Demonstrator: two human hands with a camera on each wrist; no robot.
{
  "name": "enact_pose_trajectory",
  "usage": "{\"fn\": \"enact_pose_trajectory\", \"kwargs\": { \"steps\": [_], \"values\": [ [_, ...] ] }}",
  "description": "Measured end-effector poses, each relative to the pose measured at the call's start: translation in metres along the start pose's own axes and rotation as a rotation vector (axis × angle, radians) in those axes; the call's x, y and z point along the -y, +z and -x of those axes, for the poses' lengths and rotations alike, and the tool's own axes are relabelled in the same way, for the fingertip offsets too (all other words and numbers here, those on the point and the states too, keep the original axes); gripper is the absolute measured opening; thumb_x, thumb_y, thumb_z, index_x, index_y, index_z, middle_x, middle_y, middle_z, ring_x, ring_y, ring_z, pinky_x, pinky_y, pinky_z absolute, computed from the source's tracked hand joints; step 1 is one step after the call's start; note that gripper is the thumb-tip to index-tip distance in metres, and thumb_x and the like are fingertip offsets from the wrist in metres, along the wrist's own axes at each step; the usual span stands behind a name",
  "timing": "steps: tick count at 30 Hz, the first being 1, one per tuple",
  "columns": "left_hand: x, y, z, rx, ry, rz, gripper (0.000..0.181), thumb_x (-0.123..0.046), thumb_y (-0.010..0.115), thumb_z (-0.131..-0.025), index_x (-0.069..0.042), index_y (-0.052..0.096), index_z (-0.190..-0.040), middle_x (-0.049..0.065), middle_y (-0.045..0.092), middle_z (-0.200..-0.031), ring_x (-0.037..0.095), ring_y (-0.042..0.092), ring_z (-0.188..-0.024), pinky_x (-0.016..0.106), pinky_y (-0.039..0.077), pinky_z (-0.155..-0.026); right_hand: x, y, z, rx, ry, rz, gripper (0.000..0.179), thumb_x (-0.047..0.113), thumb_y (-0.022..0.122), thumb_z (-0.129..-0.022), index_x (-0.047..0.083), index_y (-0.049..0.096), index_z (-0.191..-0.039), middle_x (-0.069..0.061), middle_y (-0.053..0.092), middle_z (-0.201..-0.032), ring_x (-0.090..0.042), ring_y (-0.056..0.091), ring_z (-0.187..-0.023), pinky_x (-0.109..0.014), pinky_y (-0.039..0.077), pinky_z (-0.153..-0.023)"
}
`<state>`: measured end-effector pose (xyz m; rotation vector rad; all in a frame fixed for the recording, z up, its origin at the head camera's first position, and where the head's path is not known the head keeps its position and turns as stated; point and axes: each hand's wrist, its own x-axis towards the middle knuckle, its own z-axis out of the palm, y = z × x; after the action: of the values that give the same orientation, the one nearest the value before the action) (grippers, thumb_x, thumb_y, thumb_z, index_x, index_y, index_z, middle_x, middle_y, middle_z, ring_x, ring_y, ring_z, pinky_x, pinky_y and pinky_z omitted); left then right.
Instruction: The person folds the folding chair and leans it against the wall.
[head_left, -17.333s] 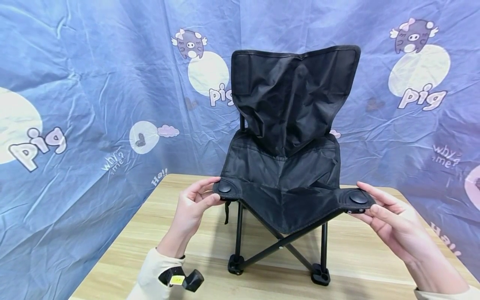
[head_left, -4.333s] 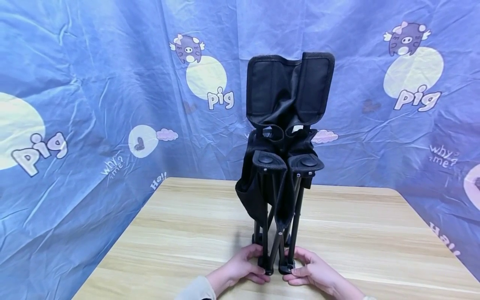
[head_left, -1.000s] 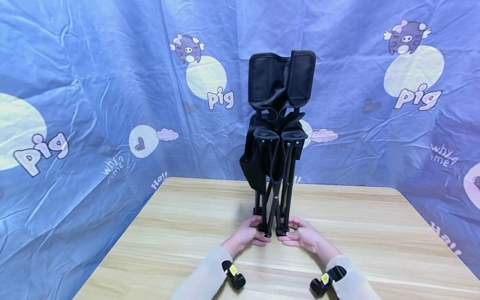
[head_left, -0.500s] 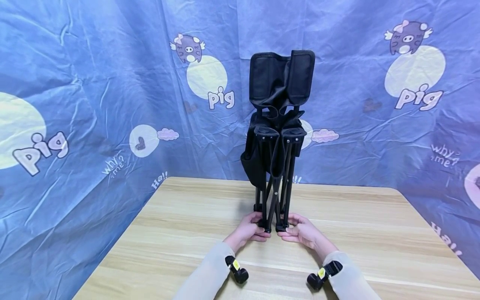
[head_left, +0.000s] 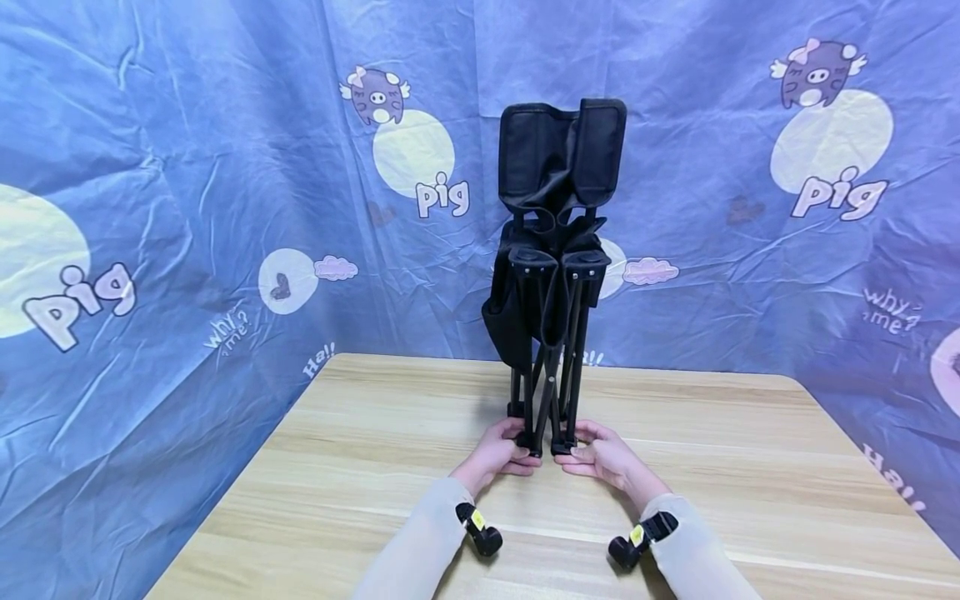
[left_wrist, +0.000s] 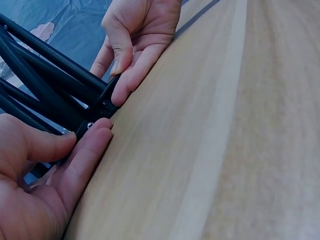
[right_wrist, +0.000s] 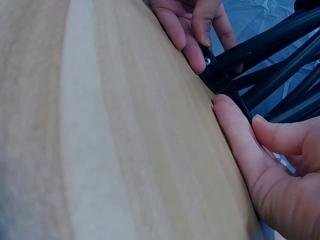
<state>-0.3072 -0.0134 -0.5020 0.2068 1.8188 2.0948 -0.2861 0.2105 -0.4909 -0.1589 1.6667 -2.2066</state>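
Observation:
A black folding camp chair (head_left: 525,287) stands upright on the table, its legs drawn close together and its fabric seat bunched in folds. My left hand (head_left: 497,454) grips the left front foot, thumb on top and fingers low beside the tabletop. Opposite it, my right hand (head_left: 609,460) holds the right front foot in the same way. The left wrist view shows the thumb of my left hand (left_wrist: 35,175) pressing on a black plastic foot (left_wrist: 82,131). In the right wrist view, my right hand (right_wrist: 285,170) pinches the other foot (right_wrist: 235,97). The rear feet are partly hidden.
The light wooden table (head_left: 337,467) extends on both sides of the chair. Behind it and to the sides hangs a blue curtain (head_left: 247,192) printed with pigs. Each sleeve carries a small black wrist camera (head_left: 480,529).
Earlier the chair stood spread, with my hands at its front seat corners; now it is folded narrow and my hands hold its feet. Over the last second, chair and hands slid slightly farther away.

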Motion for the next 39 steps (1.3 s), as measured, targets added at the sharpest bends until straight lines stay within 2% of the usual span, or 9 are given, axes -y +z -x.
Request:
{"fn": "enact_pose_trajectory", "kwargs": {
  "steps": [9, 19, 30, 33, 39],
  "values": [
    [0.000, 0.002, -0.006, -0.031, 0.009, -0.007, 0.059, 0.022, 0.051, -0.082, 0.007, 0.043, -0.139, 0.023, 0.050, -0.128, 0.041, 0.071, -0.086, 0.043, 0.063, -0.069, 0.000, 0.001, -0.007, -0.056, -0.003, 0.009, 0.058, -0.019, 0.043, -0.092, -0.014, 0.021, -0.145, -0.032, 0.041, -0.139, -0.032, 0.071, -0.095, -0.047, 0.058, -0.088],
    [-0.003, 0.005, -0.012, -0.085, 0.034, -0.016, 0.057, 0.022, 0.050, -0.083, 0.009, 0.044, -0.139, 0.026, 0.049, -0.131, 0.038, 0.072, -0.084, 0.041, 0.063, -0.068, 0.000, 0.003, -0.013, -0.111, -0.018, 0.005, 0.051, -0.019, 0.043, -0.091, -0.013, 0.027, -0.139, -0.019, 0.054, -0.124, -0.028, 0.071, -0.089, -0.046, 0.060, -0.082],
    [-0.002, 0.008, -0.018, -0.120, 0.046, -0.005, 0.055, 0.021, 0.049, -0.084, 0.010, 0.044, -0.138, 0.025, 0.052, -0.128, 0.038, 0.072, -0.084, 0.039, 0.063, -0.067, 0.001, 0.000, -0.020, -0.149, -0.013, -0.023, 0.052, -0.020, 0.043, -0.091, -0.012, 0.029, -0.140, -0.028, 0.043, -0.134, -0.029, 0.071, -0.088, -0.047, 0.060, -0.083],
    [-0.003, 0.008, -0.019, -0.130, 0.047, 0.000, 0.054, 0.021, 0.049, -0.084, 0.010, 0.045, -0.137, 0.025, 0.051, -0.130, 0.039, 0.072, -0.085, 0.040, 0.063, -0.067, 0.001, -0.001, -0.021, -0.149, -0.019, -0.023, 0.053, -0.020, 0.043, -0.091, -0.013, 0.028, -0.141, -0.028, 0.045, -0.134, -0.029, 0.071, -0.088, -0.047, 0.060, -0.083],
    [-0.004, 0.009, -0.021, -0.152, 0.053, 0.008, 0.052, 0.020, 0.048, -0.085, 0.008, 0.046, -0.136, 0.024, 0.052, -0.129, 0.041, 0.071, -0.086, 0.041, 0.063, -0.068, 0.002, 0.001, -0.025, -0.178, -0.024, -0.016, 0.052, -0.018, 0.042, -0.092, -0.012, 0.027, -0.142, -0.019, 0.054, -0.123, -0.026, 0.071, -0.085, -0.044, 0.061, -0.080]
  ]
}}
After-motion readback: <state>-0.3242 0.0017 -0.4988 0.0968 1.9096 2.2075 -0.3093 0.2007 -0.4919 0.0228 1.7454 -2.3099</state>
